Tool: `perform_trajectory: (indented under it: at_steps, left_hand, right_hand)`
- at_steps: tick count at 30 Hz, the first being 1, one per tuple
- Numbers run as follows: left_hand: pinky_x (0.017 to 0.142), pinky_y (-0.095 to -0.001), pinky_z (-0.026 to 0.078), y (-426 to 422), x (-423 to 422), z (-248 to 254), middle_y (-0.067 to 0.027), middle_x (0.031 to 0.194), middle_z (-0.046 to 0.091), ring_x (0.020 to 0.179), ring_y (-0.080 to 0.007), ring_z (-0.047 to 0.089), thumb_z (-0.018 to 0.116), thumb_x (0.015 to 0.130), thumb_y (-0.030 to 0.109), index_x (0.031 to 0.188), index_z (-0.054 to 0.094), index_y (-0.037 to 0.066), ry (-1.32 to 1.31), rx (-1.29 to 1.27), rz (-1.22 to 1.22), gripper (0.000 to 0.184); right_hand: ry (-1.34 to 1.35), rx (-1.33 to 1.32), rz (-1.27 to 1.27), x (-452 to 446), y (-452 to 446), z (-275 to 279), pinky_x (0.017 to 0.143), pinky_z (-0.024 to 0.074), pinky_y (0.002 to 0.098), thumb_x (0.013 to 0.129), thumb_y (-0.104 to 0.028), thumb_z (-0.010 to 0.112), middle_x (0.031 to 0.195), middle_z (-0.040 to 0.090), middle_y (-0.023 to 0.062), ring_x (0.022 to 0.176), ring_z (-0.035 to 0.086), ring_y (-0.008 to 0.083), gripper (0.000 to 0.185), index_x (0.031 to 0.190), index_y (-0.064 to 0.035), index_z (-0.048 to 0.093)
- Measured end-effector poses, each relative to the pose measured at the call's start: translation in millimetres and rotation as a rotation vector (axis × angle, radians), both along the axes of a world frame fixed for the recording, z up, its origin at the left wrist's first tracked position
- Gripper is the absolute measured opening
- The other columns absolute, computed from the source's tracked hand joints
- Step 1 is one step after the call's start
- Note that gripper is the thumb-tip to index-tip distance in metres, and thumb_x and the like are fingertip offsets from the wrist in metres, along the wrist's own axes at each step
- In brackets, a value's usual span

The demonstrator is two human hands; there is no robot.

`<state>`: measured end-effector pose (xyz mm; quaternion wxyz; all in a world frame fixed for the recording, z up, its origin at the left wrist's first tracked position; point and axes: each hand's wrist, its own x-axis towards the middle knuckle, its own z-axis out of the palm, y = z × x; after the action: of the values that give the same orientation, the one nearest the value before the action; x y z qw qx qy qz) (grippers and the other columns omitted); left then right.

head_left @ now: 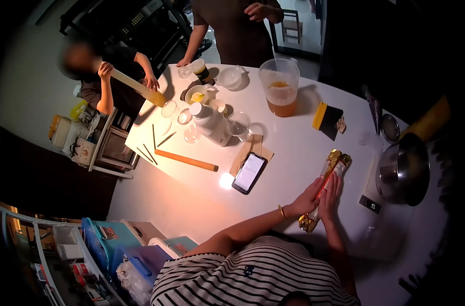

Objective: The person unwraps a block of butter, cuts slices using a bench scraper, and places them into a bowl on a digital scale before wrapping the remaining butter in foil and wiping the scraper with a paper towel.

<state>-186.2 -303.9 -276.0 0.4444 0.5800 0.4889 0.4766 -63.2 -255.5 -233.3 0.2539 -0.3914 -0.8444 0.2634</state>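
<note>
A long packet (336, 157) wrapped in gold foil, with a white and red middle, lies slanted on the white table near its front edge. My left hand (309, 198), with a gold bangle at the wrist, grips the packet from its left side. Along the right side of the packet my right hand (330, 195) lies closed against it, fingers pointing away from me. Between them my hands hide much of the packet's middle; both foil ends stick out. To the left of my hands lies a phone (249, 172) with a lit screen.
Right of my hands stand a scale (370, 204) and a steel bowl (403, 171). A yellow-and-black scraper (327, 121), a jug (279, 92) of amber liquid, a white bottle (211, 124) and a wooden stick (186, 160) are farther off. Two people stand across the table; one holds a long tube (135, 85).
</note>
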Motion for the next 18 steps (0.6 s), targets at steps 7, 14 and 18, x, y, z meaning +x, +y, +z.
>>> perform_trajectory:
  at_steps: [7, 14, 18]
  left_hand:
    - [0.100, -0.0328, 0.037, 8.3, -8.3, 12.5, -0.0205, 0.130, 0.046, 0.120, -0.0291, 0.047, 0.045, 0.092, 0.008, 0.137, 0.032, 0.003, -0.082, -0.125, 0.130, 0.047]
    - [0.095, -0.0319, 0.041, 7.6, -9.2, -27.3, -0.0128, 0.122, 0.052, 0.109, -0.0197, 0.051, 0.029, 0.099, 0.027, 0.135, 0.036, 0.005, -0.259, -0.310, 0.129, 0.043]
    - [0.088, -0.0307, 0.046, 10.7, -7.4, 27.8, -0.0163, 0.120, 0.049, 0.107, -0.0207, 0.052, 0.058, 0.087, 0.010, 0.134, 0.029, -0.001, -0.440, -0.407, -0.013, 0.056]
  right_hand:
    - [0.037, 0.230, -0.453, -21.5, 13.5, -11.5, 0.106, 0.0233, 0.0492, 0.079, -0.017, 0.061, 0.141, 0.028, 0.0252, 0.131, 0.024, 0.0433, 0.071, 0.138, 0.0009, 0.026]
    - [0.192, -0.055, -0.544, -34.3, 48.7, -33.3, 0.098, 0.0364, 0.0453, 0.072, -0.018, 0.071, 0.118, 0.049, 0.0207, 0.116, 0.041, 0.0392, 0.040, 0.111, -0.0132, 0.063]
    - [0.169, -0.082, -0.758, -44.4, 48.9, -23.9, 0.086, 0.0438, 0.0430, 0.071, -0.021, 0.074, 0.115, 0.049, 0.0211, 0.105, 0.052, 0.0359, 0.025, 0.090, -0.0079, 0.064]
